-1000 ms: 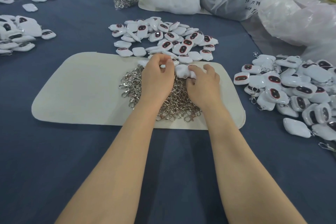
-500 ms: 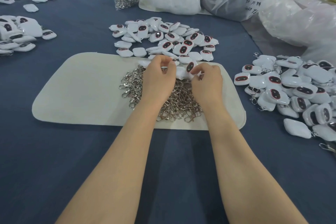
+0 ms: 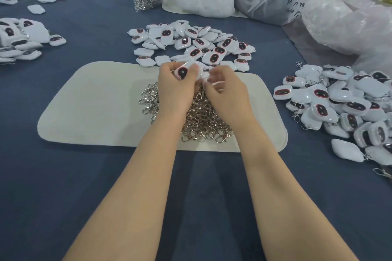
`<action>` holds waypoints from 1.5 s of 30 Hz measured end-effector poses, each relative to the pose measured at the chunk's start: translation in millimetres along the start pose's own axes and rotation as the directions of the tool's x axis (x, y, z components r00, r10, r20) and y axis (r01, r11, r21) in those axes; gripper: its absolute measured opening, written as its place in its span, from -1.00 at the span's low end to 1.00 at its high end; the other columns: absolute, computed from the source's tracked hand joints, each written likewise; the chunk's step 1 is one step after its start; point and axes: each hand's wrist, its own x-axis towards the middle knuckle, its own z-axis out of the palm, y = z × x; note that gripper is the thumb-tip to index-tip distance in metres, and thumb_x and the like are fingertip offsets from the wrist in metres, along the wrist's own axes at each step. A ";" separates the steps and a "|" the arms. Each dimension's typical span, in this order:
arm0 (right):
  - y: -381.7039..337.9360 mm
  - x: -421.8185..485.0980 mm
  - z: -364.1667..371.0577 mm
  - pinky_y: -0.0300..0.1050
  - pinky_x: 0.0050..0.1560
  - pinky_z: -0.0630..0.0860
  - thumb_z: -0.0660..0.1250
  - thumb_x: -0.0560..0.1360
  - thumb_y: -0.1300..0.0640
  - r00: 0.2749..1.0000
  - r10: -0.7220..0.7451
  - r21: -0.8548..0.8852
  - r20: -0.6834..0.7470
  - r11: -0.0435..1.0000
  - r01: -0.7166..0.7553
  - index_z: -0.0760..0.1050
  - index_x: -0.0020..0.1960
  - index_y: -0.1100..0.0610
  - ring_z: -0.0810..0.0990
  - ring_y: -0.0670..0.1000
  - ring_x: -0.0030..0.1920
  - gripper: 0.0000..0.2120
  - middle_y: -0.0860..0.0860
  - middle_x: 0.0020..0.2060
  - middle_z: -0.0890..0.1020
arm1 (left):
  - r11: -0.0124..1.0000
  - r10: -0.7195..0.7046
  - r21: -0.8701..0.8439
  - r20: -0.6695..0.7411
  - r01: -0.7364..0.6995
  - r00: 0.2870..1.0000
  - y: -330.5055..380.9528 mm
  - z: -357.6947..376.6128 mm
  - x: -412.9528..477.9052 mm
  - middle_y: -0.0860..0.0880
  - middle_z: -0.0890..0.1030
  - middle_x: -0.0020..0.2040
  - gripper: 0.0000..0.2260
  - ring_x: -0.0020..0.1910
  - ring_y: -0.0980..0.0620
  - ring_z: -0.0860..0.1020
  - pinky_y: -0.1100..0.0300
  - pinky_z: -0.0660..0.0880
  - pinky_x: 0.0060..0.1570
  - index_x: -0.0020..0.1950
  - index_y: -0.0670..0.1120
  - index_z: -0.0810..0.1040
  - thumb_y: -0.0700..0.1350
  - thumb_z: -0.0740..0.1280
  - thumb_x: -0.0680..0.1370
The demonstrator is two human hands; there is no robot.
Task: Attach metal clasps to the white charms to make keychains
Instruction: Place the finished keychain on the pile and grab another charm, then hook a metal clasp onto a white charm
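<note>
**Blurred fingers at a small join: where this can slip**

The left grip (image 3: 176, 91) is closed around one white charm (image 3: 182, 72), which has its dark face turned up. The grip holds it just above the far edge of the clasp heap (image 3: 201, 121) lying beneath both grips on the cream mat (image 3: 95, 101). The right grip (image 3: 226, 95) sits just beside it, with its fingers curled toward the charm's edge. Motion blur hides whether a clasp is pinched there, so I cannot tell what it holds, if anything.

The likeliest failure is at the join itself. The charm's attachment point is hidden behind the fingers, so the two grips are probably working by feel, and a clasp that only half catches could drop off later without being noticed.

The heap looks tangled. A clasp pulled out from under the grips may drag its neighbours along and scatter them off the mat onto the bench (image 3: 63, 197).

A fumbled charm would probably land in the metal below. It could also skid into the loose charms (image 3: 191, 46) just beyond the grips.

A charm tossed aside unchecked could be lost in the finished pile (image 3: 339, 99), well to the right of the right grip. An unclasped piece would be hard to spot there.
</note>
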 end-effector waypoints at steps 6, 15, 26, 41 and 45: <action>2.2 -0.8 3.0 0.08 0.15 0.44 0.37 0.48 -0.01 0.964 0.033 -0.436 0.265 0.895 0.089 0.52 0.13 0.05 0.50 0.13 0.11 -0.74 0.06 0.02 0.59 | 0.906 -0.156 -0.398 0.003 0.144 0.988 6.7 -1.6 0.4 -0.14 0.56 -0.13 -0.82 -0.31 0.07 0.66 0.30 0.55 -0.33 0.04 -0.21 0.36 -0.25 0.34 0.54; 9.7 2.6 4.2 -0.27 -0.13 0.40 0.30 0.51 0.18 0.998 0.041 -0.263 0.043 0.964 -0.029 0.51 -0.08 0.05 0.52 -0.10 -0.19 -0.95 -0.11 -0.27 0.56 | 0.868 -0.228 -0.423 0.124 0.259 0.966 6.1 -2.7 0.2 -0.07 0.67 -0.33 -0.92 -0.26 0.06 0.67 0.32 0.56 -0.32 -0.08 -0.24 0.50 -0.24 0.28 0.57; 3.7 5.9 -6.6 -0.43 -0.19 0.41 0.28 0.54 0.22 0.985 0.100 0.189 -0.138 0.979 -0.073 0.51 -0.09 0.01 0.54 -0.17 -0.20 -0.88 -0.13 -0.24 0.59 | 0.997 0.002 0.077 0.106 -0.011 0.994 1.6 0.8 -7.0 0.04 0.57 -0.03 -0.76 -0.29 0.12 0.66 0.23 0.61 -0.27 0.00 0.03 0.55 -0.26 0.16 0.61; -1.6 5.3 -11.2 -0.11 -0.06 0.59 0.23 0.54 0.35 0.983 0.144 0.531 -0.113 0.845 -0.062 0.57 -0.07 0.01 0.57 -0.07 -0.27 -0.73 0.00 -0.25 0.59 | 0.848 0.160 0.461 0.247 -0.261 0.956 -6.2 5.1 -8.2 -0.06 0.44 0.07 -0.90 -0.38 0.42 0.43 0.57 0.31 -0.31 -0.06 -0.04 0.61 -0.04 0.39 0.51; -2.8 5.0 -8.7 -0.19 -0.12 0.58 0.23 0.54 0.36 0.985 0.134 0.551 -0.110 0.833 -0.051 0.56 -0.15 0.04 0.59 -0.13 -0.26 -0.73 -0.04 -0.21 0.61 | 0.811 0.174 0.503 0.281 -0.299 0.944 -8.5 5.5 -5.4 -0.05 0.56 0.05 -0.84 -0.39 0.34 0.42 0.49 0.31 -0.34 0.02 -0.07 0.64 -0.02 0.35 0.54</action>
